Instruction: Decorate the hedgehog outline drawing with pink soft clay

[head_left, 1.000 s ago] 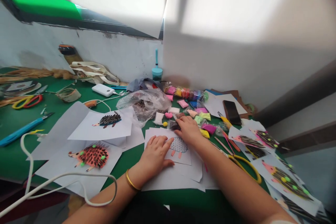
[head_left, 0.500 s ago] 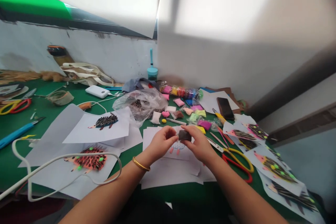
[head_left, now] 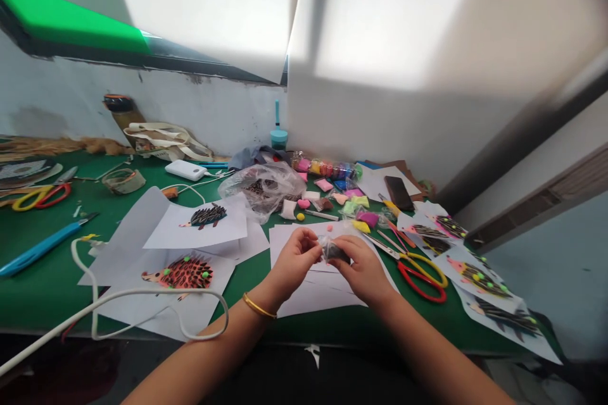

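A small packet of dark clay (head_left: 336,252) in a clear wrapper is held between my two hands over white sheets of paper (head_left: 304,297). My left hand (head_left: 297,262) is closed, its thumb and fingertips pinching the wrapper's left end. From the other side my right hand (head_left: 361,266) wraps its fingers and thumb round the dark body of the packet. Behind the hands lies a small pink lump (head_left: 329,228) at the paper's far edge. The drawing beneath is mostly covered by my hands.
Colourful clay packets (head_left: 354,205) and a plastic bag (head_left: 263,190) lie behind. Red-and-yellow scissors (head_left: 420,275) rest at the right, near hedgehog pictures (head_left: 477,275). At the left are another hedgehog picture (head_left: 190,275), a white cable (head_left: 156,291) and a blue-handled cutter (head_left: 42,250).
The view has shifted, so the table things sit differently in the picture. The packet's clear wrapper now shows between both hands, where mainly its dark body showed before.
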The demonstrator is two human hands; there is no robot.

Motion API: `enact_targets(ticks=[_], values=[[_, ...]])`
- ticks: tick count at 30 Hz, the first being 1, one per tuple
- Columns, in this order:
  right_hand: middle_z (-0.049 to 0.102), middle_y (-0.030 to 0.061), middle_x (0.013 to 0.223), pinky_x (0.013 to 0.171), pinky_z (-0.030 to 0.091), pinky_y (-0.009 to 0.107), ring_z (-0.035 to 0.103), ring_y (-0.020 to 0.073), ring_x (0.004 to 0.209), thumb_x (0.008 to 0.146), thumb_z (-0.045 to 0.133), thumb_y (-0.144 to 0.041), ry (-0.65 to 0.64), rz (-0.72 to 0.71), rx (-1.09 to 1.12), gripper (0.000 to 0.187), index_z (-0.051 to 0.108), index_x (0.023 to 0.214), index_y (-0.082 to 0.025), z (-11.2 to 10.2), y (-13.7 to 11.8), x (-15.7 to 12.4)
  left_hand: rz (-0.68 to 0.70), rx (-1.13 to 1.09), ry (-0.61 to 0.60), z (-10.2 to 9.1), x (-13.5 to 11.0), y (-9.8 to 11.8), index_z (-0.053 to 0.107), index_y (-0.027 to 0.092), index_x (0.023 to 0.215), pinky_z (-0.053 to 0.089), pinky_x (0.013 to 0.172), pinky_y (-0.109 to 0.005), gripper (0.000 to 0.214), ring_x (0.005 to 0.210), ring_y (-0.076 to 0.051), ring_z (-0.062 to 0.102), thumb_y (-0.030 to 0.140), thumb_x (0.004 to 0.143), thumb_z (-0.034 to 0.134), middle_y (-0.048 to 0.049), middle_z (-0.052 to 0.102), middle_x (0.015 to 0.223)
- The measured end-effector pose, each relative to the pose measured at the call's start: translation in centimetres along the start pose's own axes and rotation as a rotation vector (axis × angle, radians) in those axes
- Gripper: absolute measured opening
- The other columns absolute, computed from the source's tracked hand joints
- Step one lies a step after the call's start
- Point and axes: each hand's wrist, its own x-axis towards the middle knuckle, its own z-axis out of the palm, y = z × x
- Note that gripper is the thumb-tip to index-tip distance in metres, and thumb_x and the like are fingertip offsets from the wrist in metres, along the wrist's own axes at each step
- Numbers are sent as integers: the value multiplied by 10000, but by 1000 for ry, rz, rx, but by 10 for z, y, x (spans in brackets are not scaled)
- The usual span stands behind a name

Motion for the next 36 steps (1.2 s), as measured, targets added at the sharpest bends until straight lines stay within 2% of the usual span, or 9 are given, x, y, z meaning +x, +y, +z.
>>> enact_targets(ticks=[6, 11, 16, 19, 22, 25, 27, 31, 36], values=[[676, 52, 1055, 879, 471, 399, 585, 246, 1006, 865, 671, -216, 4, -52, -62, 173, 682, 1034, -253, -2, -15, -4, -11, 28, -14, 4, -17, 10, 464, 209, 943, 387, 655, -245, 262, 695, -105, 486, 203, 742, 633, 49, 527, 763], [672, 69, 1055, 857, 471, 417, 577, 266, 1001, 858, 690, -232, -5, -119, -172, 218, 665, 1074, -239, -6, -23, -4, 16, 57, 21, 5, -24, 16, 458, 211, 885, 380, 639, -239, 212, 661, -100, 459, 194, 733, 604, 58, 488, 733], [662, 68, 1059, 871, 488, 412, 585, 250, 994, 873, 682, -259, 33, -169, -121, 268, 651, 1138, -254, -12, -19, -2, 173, 387, 135, 6, -21, 12, 541, 205, 853, 394, 632, -249, 76, 679, -122, 490, 195, 779, 558, 35, 522, 742], [655, 63, 1070, 886, 498, 406, 589, 245, 1014, 877, 680, -280, 68, -155, -54, 269, 658, 1146, -271, -12, -10, 0, 274, 614, 201, 8, -15, 11, 627, 209, 938, 422, 675, -267, 178, 744, -142, 545, 152, 803, 526, -2, 613, 847], [653, 66, 1067, 889, 504, 409, 592, 247, 1016, 878, 680, -296, 82, -128, 5, 256, 667, 1132, -270, -11, 2, 4, 330, 728, 151, 9, -7, 12, 699, 232, 958, 438, 760, -290, 219, 844, -166, 580, 158, 843, 527, -18, 653, 890], [651, 70, 1064, 895, 503, 413, 591, 248, 1012, 876, 682, -298, 38, -106, 30, 238, 673, 1111, -258, -12, 13, 4, 273, 699, 37, 7, 1, 12, 741, 245, 902, 445, 756, -291, 166, 821, -170, 593, 242, 868, 579, -17, 650, 825], [651, 70, 1058, 891, 503, 413, 591, 247, 1003, 876, 682, -296, 9, -97, 29, 222, 675, 1094, -256, -14, 17, 2, 231, 650, 12, 6, 5, 10, 742, 230, 814, 450, 740, -289, 141, 794, -171, 598, 288, 854, 619, -19, 639, 792], [657, 71, 1036, 868, 505, 414, 593, 250, 976, 877, 677, -278, -6, -72, -5, 207, 672, 1082, -251, -14, 20, -7, 210, 607, 45, 8, 9, -1, 699, 213, 695, 442, 708, -289, 161, 753, -173, 589, 309, 820, 666, -19, 625, 754], [669, 66, 1002, 824, 515, 395, 601, 246, 934, 877, 669, -275, -57, -23, -20, 184, 666, 1057, -241, -10, 16, -15, 221, 614, 105, 10, 4, -13, 645, 204, 677, 422, 701, -296, 184, 745, -177, 566, 300, 835, 648, -17, 606, 747]])
